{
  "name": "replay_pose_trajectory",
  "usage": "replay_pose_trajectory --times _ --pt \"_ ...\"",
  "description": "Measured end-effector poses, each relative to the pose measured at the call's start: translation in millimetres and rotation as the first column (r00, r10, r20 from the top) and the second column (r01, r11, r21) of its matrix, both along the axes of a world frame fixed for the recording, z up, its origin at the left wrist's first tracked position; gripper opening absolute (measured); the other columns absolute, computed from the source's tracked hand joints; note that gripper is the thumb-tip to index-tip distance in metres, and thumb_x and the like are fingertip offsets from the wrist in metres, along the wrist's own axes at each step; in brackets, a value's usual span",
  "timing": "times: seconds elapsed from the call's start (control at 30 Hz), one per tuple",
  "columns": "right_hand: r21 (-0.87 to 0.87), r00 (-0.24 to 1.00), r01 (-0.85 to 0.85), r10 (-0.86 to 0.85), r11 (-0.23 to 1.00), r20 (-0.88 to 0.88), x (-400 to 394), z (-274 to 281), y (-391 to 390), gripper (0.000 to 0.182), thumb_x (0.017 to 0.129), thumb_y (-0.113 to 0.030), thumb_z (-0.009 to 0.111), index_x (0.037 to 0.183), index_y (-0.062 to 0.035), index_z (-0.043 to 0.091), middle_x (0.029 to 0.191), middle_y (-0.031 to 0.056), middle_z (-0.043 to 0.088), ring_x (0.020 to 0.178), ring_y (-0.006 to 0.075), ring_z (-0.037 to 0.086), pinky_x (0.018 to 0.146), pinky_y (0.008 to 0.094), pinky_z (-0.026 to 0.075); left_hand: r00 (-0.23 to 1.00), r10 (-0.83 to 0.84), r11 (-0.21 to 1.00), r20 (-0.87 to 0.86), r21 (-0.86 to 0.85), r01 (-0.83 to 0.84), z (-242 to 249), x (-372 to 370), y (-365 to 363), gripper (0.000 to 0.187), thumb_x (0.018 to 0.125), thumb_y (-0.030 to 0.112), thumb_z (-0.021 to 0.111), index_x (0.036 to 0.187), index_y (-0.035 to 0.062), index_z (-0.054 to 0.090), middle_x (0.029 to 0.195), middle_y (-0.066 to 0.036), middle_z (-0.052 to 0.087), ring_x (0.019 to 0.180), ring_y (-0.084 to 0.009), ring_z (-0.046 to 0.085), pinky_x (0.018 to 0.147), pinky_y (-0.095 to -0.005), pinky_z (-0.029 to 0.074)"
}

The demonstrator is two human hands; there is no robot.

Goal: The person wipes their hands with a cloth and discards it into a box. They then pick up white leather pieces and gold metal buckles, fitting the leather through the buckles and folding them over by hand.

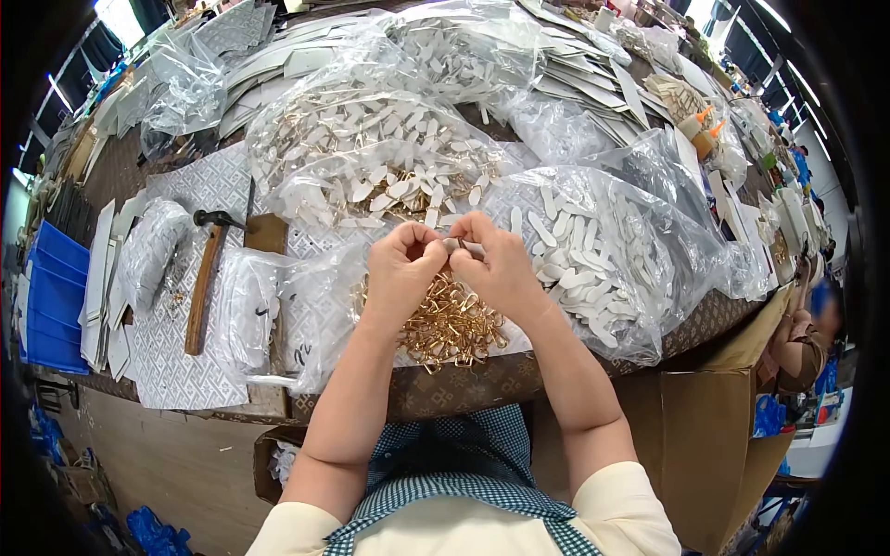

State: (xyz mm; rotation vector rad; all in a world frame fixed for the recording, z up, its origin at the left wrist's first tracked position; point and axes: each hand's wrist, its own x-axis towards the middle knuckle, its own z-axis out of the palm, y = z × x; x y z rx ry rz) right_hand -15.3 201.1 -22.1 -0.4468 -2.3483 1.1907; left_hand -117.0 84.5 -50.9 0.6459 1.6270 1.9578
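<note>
My left hand (pixel 405 266) and my right hand (pixel 497 266) meet over the near part of the table, fingertips pinched together. Between them is a small white tab (pixel 453 245), gripped from both sides; a bit of metal may be on it, but the fingers hide most of it. Just below my hands lies a heap of gold metal buckles (pixel 450 324). To the right, an open clear bag spills loose white tabs (pixel 586 264). Behind my hands, a large clear bag holds white tabs with gold fittings (pixel 399 190).
On the left lie a wooden-handled hammer (pixel 206 287), wrapped clear packs (pixel 248 310) and a blue bin (pixel 56 292). Stacked grey sheets (pixel 593 79) and glue bottles (pixel 700 130) stand at the back. A cardboard box (pixel 705 445) is beside the table; a person (pixel 799 347) sits far right.
</note>
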Motion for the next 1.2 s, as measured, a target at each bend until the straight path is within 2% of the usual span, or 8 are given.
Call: replay_pose_trajectory --times 0.2,0.33,0.37,0.67,0.77,0.9,1.03,1.2 --pt "0.008 1.000 0.025 -0.025 1.000 0.005 -15 -3 -3 0.022 0.081 -0.018 0.062 0.095 -0.0004 0.058 0.078 0.0175 0.067 0.069 0.0328 0.066 0.065 0.0384 0.052 0.994 0.109 0.993 0.023 0.038 -0.110 -1 -2 0 0.005 0.088 0.004 0.063 0.086 -0.0013 0.065 0.078 0.000 0.065 0.068 -0.0036 0.059 0.061 -0.0202 0.049" --pt "-0.261 0.996 -0.085 0.079 0.962 -0.034 -25 -3 5 0.024 0.084 -0.020 0.062 0.093 0.0020 0.058 0.074 0.0125 0.065 0.066 0.0186 0.063 0.063 0.0333 0.051 0.984 0.161 0.985 0.070 0.045 -0.164 -2 -3 -1 0.006 0.091 0.003 0.061 0.090 -0.0019 0.064 0.083 -0.004 0.066 0.072 -0.0081 0.063 0.065 -0.0229 0.055" --pt "-0.272 0.995 -0.096 0.102 0.958 0.008 -28 -10 8 0.017 0.091 -0.015 0.060 0.097 0.0001 0.056 0.077 0.0008 0.062 0.063 0.0020 0.054 0.050 0.0198 0.044 0.981 0.173 0.983 0.087 0.042 -0.177 -2 -3 0 0.006 0.092 0.003 0.060 0.091 -0.0021 0.063 0.085 -0.005 0.067 0.073 -0.0097 0.065 0.066 -0.0238 0.057" --pt "-0.266 0.963 -0.234 0.261 0.935 0.071 -41 -2 26 0.015 0.092 -0.014 0.062 0.097 -0.0009 0.061 0.075 0.0009 0.062 0.059 0.0046 0.055 0.049 0.0215 0.044 0.948 0.197 0.966 0.250 0.119 -0.231 4 -4 2 0.010 0.094 0.007 0.059 0.090 -0.0011 0.062 0.086 -0.007 0.067 0.075 -0.0132 0.068 0.061 -0.0227 0.055" --pt "-0.312 0.952 -0.227 0.278 0.923 0.127 -40 9 29 0.015 0.090 -0.013 0.062 0.096 -0.0001 0.061 0.073 0.0028 0.063 0.060 0.0059 0.057 0.052 0.0238 0.046 0.952 0.146 0.974 0.269 0.129 -0.186 2 -6 2 0.010 0.092 0.005 0.060 0.098 -0.0024 0.058 0.091 -0.006 0.063 0.071 -0.0134 0.067 0.066 -0.0249 0.057" --pt "-0.372 0.967 -0.200 0.244 0.906 0.073 -57 -12 51 0.015 0.090 -0.013 0.061 0.095 0.0005 0.060 0.071 0.0026 0.062 0.060 0.0076 0.057 0.053 0.0253 0.047 0.947 0.219 0.956 0.234 0.143 -0.256 -2 -9 3 0.036 0.094 0.019 0.064 0.121 0.0029 0.046 0.103 -0.004 0.055 0.068 -0.0111 0.062 0.056 -0.0229 0.049" --pt "-0.354 0.933 -0.193 0.284 0.915 0.224 -90 -13 80 0.019 0.093 -0.012 0.059 0.107 0.0002 0.064 0.078 0.0012 0.064 0.064 0.0073 0.058 0.056 0.0228 0.049 0.971 0.194 0.973 0.139 0.100 -0.209 -4 -7 4 0.031 0.095 0.018 0.063 0.119 0.0023 0.051 0.099 -0.002 0.057 0.068 -0.0090 0.059 0.060 -0.0233 0.051" --pt "-0.250 0.985 -0.107 0.136 0.962 0.103 -131 -30 106 0.019 0.094 -0.013 0.062 0.107 -0.0017 0.070 0.079 0.0023 0.069 0.063 0.0063 0.060 0.057 0.0221 0.049 0.981 0.147 0.984 0.122 0.083 -0.158 -8 -7 4 0.022 0.095 0.015 0.062 0.112 0.0010 0.058 0.091 -0.002 0.059 0.069 -0.0082 0.059 0.061 -0.0229 0.050"
